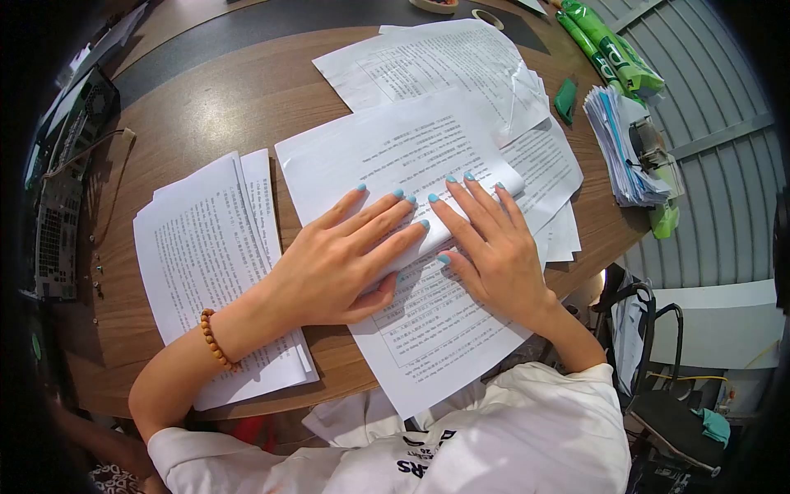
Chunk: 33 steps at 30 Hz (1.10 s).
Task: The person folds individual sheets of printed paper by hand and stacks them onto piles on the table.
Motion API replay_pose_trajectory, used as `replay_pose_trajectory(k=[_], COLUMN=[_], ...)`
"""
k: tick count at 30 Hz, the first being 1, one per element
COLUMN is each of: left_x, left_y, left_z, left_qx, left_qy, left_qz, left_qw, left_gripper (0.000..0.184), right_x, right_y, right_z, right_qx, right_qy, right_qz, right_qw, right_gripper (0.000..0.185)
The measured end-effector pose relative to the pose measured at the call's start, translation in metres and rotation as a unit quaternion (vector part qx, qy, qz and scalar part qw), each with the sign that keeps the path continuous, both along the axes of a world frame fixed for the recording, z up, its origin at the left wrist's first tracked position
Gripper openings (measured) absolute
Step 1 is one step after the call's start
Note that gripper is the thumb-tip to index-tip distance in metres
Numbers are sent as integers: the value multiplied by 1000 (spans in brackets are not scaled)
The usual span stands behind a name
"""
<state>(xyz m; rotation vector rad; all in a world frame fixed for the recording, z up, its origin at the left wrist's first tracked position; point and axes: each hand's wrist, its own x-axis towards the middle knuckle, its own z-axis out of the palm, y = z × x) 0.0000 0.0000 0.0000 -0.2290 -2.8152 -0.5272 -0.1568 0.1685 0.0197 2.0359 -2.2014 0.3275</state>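
My left hand lies with its fingers spread on a printed sheet, which is curled over along a fold under both hands. To its right, my right hand rests flat on the same fold, fingers apart. Below the fold, more printed text shows on a page that reaches over the table's front edge. A stack of printed pages lies under my left forearm, which has a beaded bracelet. Neither hand grips anything visible.
More printed sheets lie beyond my hands. A clipped paper stack, a green object and green packages are at the right. Electronic equipment stands at the left, and a chair is at the lower right.
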Motion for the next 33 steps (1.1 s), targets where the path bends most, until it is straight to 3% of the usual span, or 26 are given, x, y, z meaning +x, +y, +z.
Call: replay_pose_trajectory(k=[12, 17, 27, 33], left_x=[-2, -3, -2, -2], left_y=[0, 2, 3, 3], left_z=[-2, -3, -3, -5], left_qx=[14, -48, -50, -62], left_qy=[3, 0, -17, 42], left_qz=[16, 28, 39, 28], left_qw=[1000, 998, 998, 997], left_gripper=[59, 52, 56, 57], right_x=[0, 2, 5, 6], right_y=[-2, -2, -7, -9], right_z=[0, 2, 6, 7], right_qx=[10, 22, 28, 39], right_qy=[2, 15, 53, 53], right_qz=[-1, -9, -2, 8], right_qw=[1000, 1000, 998, 998], right_gripper=[51, 51, 54, 62])
